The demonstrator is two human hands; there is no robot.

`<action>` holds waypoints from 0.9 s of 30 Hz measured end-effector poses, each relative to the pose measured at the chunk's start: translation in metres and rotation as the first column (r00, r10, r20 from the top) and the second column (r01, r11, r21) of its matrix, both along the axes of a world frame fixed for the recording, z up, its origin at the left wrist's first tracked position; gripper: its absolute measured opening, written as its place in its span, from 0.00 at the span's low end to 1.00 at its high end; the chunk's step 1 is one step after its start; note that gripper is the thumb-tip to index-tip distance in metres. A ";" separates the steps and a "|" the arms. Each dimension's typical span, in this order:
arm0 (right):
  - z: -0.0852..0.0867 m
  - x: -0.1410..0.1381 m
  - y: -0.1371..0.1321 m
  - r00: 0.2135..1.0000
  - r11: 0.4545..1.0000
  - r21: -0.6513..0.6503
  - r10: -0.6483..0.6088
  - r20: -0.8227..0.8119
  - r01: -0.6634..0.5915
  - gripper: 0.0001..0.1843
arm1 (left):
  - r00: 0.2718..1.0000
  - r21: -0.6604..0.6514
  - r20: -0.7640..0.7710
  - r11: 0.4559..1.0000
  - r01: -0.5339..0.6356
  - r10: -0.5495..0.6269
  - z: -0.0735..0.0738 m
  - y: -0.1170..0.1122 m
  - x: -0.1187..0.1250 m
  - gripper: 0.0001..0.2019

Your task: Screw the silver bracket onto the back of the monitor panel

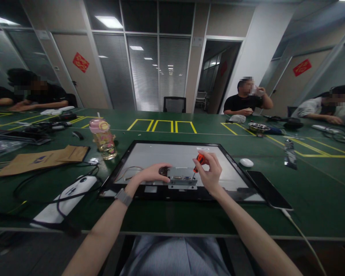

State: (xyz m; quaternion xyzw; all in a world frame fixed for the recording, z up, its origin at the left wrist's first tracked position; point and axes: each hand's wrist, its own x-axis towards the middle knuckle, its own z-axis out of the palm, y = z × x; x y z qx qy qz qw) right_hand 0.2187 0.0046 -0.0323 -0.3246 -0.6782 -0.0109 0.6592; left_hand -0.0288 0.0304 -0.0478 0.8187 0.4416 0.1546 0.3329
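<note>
An orange and black screwdriver (199, 161) is pinched in my right hand (211, 171), its shaft pointing down at the right part of a metal bracket (183, 186). Whether the tip sits in a screw is too small to tell. The bracket carries ports along its front and lies near the front edge of a flat display panel (172, 151), pale with a black frame. My left hand (153, 173) grips the left end of the bracket between thumb and fingers, beside a small dark part (163, 170). Thin wires (129, 172) lie on the panel left of it.
On the green table (161, 218), a pink-lidded bottle (103, 138), a brown paper envelope (46, 159), a white power strip (66, 199) and black cables lie left. A phone (268, 189) and white case (246, 162) are right. Several people sit across the table.
</note>
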 end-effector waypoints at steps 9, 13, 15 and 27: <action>0.006 0.003 0.008 0.808 0.762 -0.295 0.476 -0.347 -0.576 0.10 | 1.000 -0.018 0.014 1.000 -0.016 0.016 0.000 -0.001 -0.001 0.36; 0.010 0.005 0.011 0.795 0.753 -0.322 0.420 -0.437 -0.574 0.08 | 1.000 -0.008 -0.003 1.000 -0.014 0.014 -0.001 0.000 -0.001 0.37; 0.012 0.006 0.011 0.791 0.733 -0.344 0.427 -0.439 -0.586 0.09 | 1.000 0.000 -0.002 1.000 -0.011 0.011 -0.001 0.000 -0.001 0.36; 0.016 0.005 0.007 0.747 0.670 -0.339 0.539 -0.390 -0.661 0.09 | 1.000 -0.007 0.016 1.000 -0.013 0.013 0.000 0.000 0.000 0.35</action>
